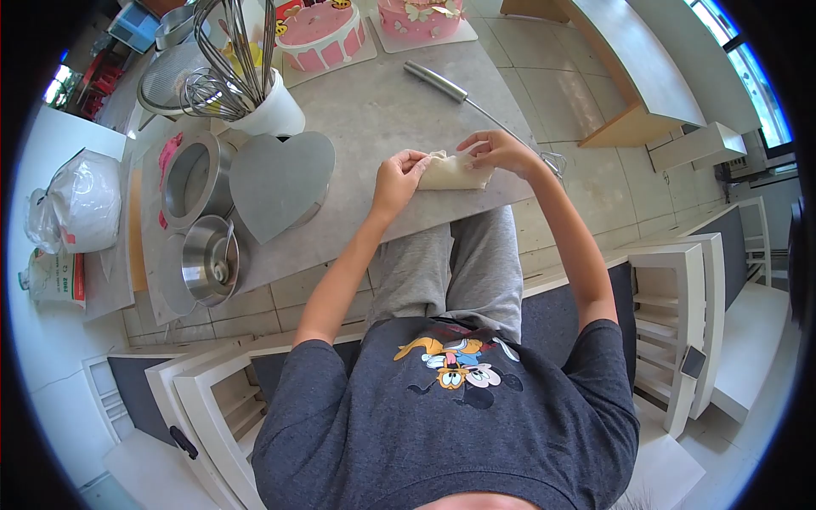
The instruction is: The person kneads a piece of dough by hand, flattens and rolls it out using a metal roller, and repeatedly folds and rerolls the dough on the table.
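Observation:
A cream-coloured, soft-looking pouch or folded cloth (455, 173) lies near the front edge of the grey table (365, 102). Its top edge is bunched, and I cannot make out its exact kind or what is inside. My left hand (399, 177) pinches its left upper corner between thumb and fingers. At the upper right edge, the bent fingers of my right hand (500, 153) close on it. Just beyond lies a whisk with a steel handle (436, 81); its shaft runs behind my right hand, and its wire end reaches the table's right edge.
To the left stand a heart-shaped metal pan (282, 183), a round tin (197, 180), a steel bowl (206, 268) and a white tub (276, 112) holding several whisks. Two pink cakes (327, 47) sit at the back. White chairs (671, 327) flank me.

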`<state>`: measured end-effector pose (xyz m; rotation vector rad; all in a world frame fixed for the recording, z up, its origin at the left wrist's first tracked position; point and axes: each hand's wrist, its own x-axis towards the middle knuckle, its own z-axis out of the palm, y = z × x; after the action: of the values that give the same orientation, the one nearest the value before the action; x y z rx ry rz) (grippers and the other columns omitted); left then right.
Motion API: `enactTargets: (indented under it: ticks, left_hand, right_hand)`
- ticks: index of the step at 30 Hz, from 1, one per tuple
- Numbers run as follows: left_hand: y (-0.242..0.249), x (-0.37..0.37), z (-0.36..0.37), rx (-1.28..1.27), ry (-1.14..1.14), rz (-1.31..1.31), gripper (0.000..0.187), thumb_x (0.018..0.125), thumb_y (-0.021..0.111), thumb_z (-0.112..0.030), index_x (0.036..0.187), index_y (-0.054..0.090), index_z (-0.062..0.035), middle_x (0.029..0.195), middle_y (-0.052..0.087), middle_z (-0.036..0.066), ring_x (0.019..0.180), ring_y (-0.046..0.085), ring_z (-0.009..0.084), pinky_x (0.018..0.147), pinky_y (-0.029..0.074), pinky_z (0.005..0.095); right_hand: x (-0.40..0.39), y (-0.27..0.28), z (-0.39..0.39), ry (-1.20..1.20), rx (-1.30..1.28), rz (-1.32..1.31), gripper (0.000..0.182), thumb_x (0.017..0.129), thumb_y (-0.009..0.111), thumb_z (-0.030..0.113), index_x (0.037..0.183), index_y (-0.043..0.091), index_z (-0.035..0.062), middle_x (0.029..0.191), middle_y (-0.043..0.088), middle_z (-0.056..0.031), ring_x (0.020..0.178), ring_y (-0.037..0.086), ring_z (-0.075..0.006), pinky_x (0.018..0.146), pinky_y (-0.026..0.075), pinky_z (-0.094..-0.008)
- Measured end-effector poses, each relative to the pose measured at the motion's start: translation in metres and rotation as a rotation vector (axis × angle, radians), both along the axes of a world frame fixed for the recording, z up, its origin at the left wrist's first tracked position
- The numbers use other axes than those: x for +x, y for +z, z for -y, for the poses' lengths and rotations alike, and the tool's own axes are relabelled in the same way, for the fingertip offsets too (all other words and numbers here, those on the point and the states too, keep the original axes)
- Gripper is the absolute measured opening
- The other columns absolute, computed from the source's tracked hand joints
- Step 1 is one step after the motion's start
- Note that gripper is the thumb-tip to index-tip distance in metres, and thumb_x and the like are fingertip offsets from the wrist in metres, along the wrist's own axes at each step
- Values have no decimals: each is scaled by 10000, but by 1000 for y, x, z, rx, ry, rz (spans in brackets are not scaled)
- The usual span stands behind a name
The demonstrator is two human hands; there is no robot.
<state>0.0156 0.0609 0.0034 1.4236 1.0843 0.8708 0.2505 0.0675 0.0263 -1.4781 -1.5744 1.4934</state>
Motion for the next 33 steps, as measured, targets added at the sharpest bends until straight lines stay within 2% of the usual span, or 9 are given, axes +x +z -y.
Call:
enactTargets:
  ticks: [5,8,11,15,17,19,23,29,33]
  left_hand:
    - [-3,5,-2,38,82,5,157,859,591,-126,906,641,15,753,679,76,666,618,105,614,471,239]
    - [9,7,1,148,131,-283,148,843,603,-155,881,653,-21,792,682,76,683,636,159,627,488,289]
    - [11,8,1,172,115,-567,168,823,616,-197,922,650,-66,980,663,70,849,623,190,719,481,335]
    - [3,13,2,749,107,-581,392,830,591,-244,1185,542,-86,1281,501,85,1180,457,194,962,364,381]
    - [0,16,4,912,45,-533,477,842,568,-268,1276,482,-89,1356,438,88,1267,384,191,1035,305,398]
    - [-14,15,8,1073,-309,-806,541,874,502,-322,1346,404,-78,1410,372,91,1327,307,189,1089,232,429]
    - [-13,15,14,958,-369,-807,580,875,470,-391,1347,400,-63,1438,332,83,1344,275,177,1093,224,447]
    - [-15,14,0,1139,-369,-787,531,825,577,-297,1278,471,-41,1352,448,97,1263,408,194,1050,322,393]
    - [-13,17,-4,1200,-306,-619,359,819,612,-190,1131,577,-16,1114,614,116,1024,593,226,862,481,340]
  right_hand:
    - [1,2,-6,-79,10,28,384,642,696,73,1023,657,48,839,675,-103,804,618,-173,745,461,-287]
    - [-1,0,-2,-95,86,107,329,703,658,49,1026,622,-3,816,674,-87,783,629,-121,755,472,-268]
    - [-4,-10,2,-157,239,223,270,747,650,68,997,621,-29,893,675,-116,784,642,-169,746,493,-295]
    - [-38,6,35,-333,469,451,289,767,648,117,1039,626,23,1090,609,-174,1013,592,-282,856,458,-373]
    - [-55,-5,53,-374,969,571,488,841,589,244,1256,476,15,1369,386,-195,1274,379,-305,1025,332,-411]
    - [-64,-19,80,-237,903,654,592,856,549,313,1324,361,3,1419,296,-187,1326,275,-291,1070,245,-421]
    - [-66,-37,96,-9,771,834,787,875,448,465,1419,151,-20,1492,157,-152,1390,126,-261,1124,91,-441]
    - [-37,-30,85,-14,715,504,654,823,601,263,1368,331,23,1433,316,-135,1352,251,-258,1110,200,-421]
    - [-25,-25,79,-112,788,504,527,784,639,162,1272,466,62,1303,492,-98,1257,394,-291,1095,247,-422]
